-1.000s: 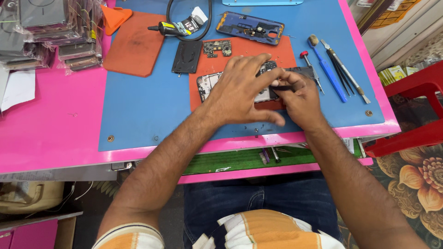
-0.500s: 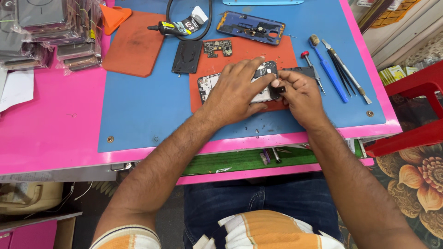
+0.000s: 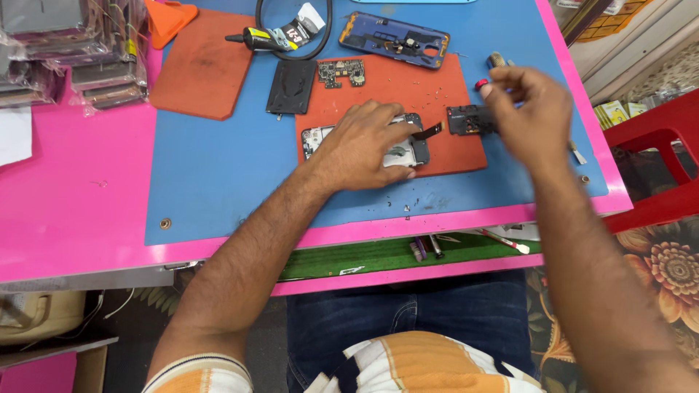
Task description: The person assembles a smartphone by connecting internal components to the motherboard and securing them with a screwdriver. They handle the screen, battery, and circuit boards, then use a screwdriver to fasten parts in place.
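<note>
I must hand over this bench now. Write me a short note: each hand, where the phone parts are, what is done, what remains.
Left hand presses flat on the opened phone on the orange mat.
Right hand, blurred, is raised over the mat's right edge beside a small black module.
Done: back frame, circuit board and black cover lie apart from the phone.
Left: phone is open, loose screws on the mat.

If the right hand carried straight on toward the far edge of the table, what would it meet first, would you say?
Probably the red-capped tool at the right hand fingertips, then the tools lying on the blue mat beyond; motion blur and depth leave this uncertain.
</note>
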